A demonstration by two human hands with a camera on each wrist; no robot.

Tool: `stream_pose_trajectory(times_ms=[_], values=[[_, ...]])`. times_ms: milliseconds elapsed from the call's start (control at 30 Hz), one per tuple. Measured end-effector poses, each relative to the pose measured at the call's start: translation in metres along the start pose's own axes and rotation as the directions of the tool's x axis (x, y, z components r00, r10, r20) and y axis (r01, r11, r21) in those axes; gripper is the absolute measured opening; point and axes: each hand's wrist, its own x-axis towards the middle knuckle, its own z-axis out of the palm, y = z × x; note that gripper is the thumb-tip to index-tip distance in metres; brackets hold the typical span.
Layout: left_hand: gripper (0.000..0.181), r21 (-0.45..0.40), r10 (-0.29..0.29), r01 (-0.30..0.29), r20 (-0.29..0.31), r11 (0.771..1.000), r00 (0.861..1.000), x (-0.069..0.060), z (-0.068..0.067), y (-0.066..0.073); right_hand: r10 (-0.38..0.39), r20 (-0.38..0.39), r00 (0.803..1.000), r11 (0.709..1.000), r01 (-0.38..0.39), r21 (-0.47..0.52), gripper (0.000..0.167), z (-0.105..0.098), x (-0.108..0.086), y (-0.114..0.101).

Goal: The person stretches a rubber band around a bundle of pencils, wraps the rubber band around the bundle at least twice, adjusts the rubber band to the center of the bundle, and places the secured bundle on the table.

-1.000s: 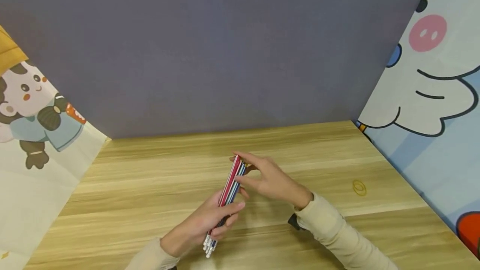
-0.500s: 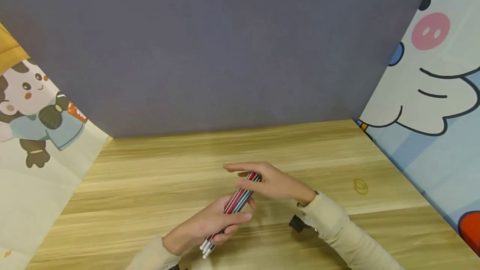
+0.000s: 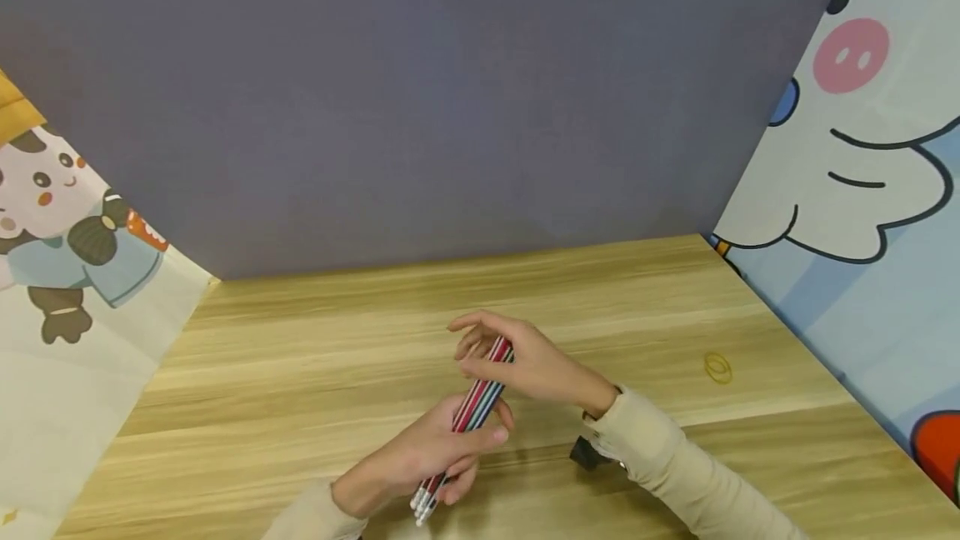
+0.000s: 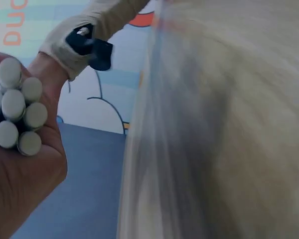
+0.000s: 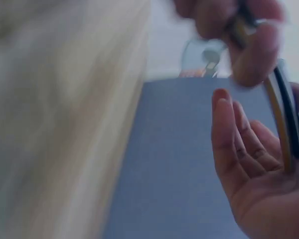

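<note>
A bundle of striped pencils (image 3: 480, 403) in red, white, blue and black slants up from my left hand (image 3: 435, 450), whose fingers and thumb grip it around its lower part. White erasers (image 4: 13, 104) cap the near ends and show as a tight cluster in the left wrist view. Over the far ends lies my right hand (image 3: 528, 361). In the right wrist view its palm (image 5: 269, 199) touches the pencil ends while its fingers stretch out loosely, not wrapped round the bundle. The pencils' far tips are hidden behind this hand.
Two thin yellow rings that look like rubber bands (image 3: 717, 367) lie on the wooden table (image 3: 300, 357) to the right. A grey panel (image 3: 450, 107) stands at the back, and cartoon-printed walls flank both sides. Both wrist views are partly blurred.
The right hand has gone from fingers around the pencils' upper part to palm against their far ends. The bundle's far ends have tipped right and lower; the left hand keeps its grip, moving slightly right.
</note>
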Motion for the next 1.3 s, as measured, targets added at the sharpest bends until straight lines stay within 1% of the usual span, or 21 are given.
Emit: stream_pose_trajectory(times_ms=[67,133,167,267,300,367,500,600,733,833,867,933,1033,1100,1200,1300], values=[[0.025,-0.029,0.002,-0.002,-0.019,1.000,1.000,0.000,0.000,0.001,0.053,-0.032,0.998,0.995,-0.055,-0.078,0.022,-0.003,0.000,-0.003],[0.022,-0.051,0.015,-0.016,-0.020,0.999,1.000,0.001,-0.001,0.001,0.077,-0.050,0.996,0.988,-0.083,-0.134,0.016,-0.006,-0.001,-0.003],[0.020,-0.062,0.026,-0.027,-0.014,0.998,1.000,0.001,-0.001,0.000,0.081,-0.052,0.995,0.987,-0.087,-0.137,0.017,-0.007,-0.001,-0.002],[0.018,-0.089,0.052,-0.051,0.014,0.995,0.999,0.002,0.000,-0.003,0.075,-0.056,0.996,0.991,-0.080,-0.106,0.020,-0.007,-0.001,0.002],[0.017,-0.099,0.067,-0.065,0.019,0.993,0.998,0.002,0.000,-0.003,0.063,-0.061,0.996,0.993,-0.069,-0.097,0.021,-0.007,-0.001,0.003],[0.016,-0.109,0.075,-0.073,0.013,0.991,0.997,0.003,0.000,-0.004,0.046,-0.067,0.997,0.995,-0.051,-0.081,0.022,-0.006,0.000,0.005],[0.013,-0.107,0.047,-0.049,-0.025,0.993,0.999,0.003,0.002,-0.005,0.012,-0.085,0.996,0.996,-0.020,-0.092,0.021,-0.005,0.001,0.008],[0.012,-0.111,0.022,-0.027,-0.054,0.993,0.998,0.003,0.002,-0.004,0.010,-0.101,0.995,0.995,-0.020,-0.100,0.018,-0.005,0.001,0.009],[0.010,-0.154,0.012,-0.022,-0.065,0.988,0.998,0.002,0.001,-0.004,0.051,-0.113,0.992,0.997,-0.057,-0.050,0.011,-0.012,0.000,0.007],[0.013,-0.184,-0.007,-0.009,-0.083,0.983,0.996,0.001,-0.002,-0.005,0.088,-0.135,0.987,0.995,-0.092,-0.029,0.018,-0.021,-0.003,0.003],[0.015,-0.188,-0.016,-0.002,-0.096,0.982,0.995,0.001,-0.003,-0.006,0.097,-0.142,0.985,0.994,-0.103,-0.034,0.020,-0.025,-0.005,0.002],[0.020,-0.185,-0.039,0.014,-0.133,0.983,0.990,0.001,-0.005,-0.006,0.106,-0.156,0.982,0.990,-0.119,-0.078,0.024,-0.031,-0.008,0.000],[0.026,-0.176,-0.056,0.024,-0.183,0.984,0.981,0.001,-0.009,-0.008,0.120,-0.168,0.978,0.973,-0.150,-0.175,0.027,-0.038,-0.018,-0.001],[0.027,-0.181,-0.068,0.030,-0.210,0.983,0.975,0.001,-0.012,-0.008,0.134,-0.180,0.974,0.953,-0.177,-0.247,0.028,-0.043,-0.028,0.001],[0.028,-0.184,-0.073,0.030,-0.234,0.982,0.970,0.001,-0.014,-0.009,0.171,-0.206,0.963,0.916,-0.232,-0.327,0.029,-0.055,-0.051,0.007],[0.029,-0.172,-0.079,0.035,-0.259,0.984,0.963,0.003,-0.016,-0.010,0.223,-0.241,0.944,0.880,-0.302,-0.367,0.029,-0.075,-0.082,0.016]])
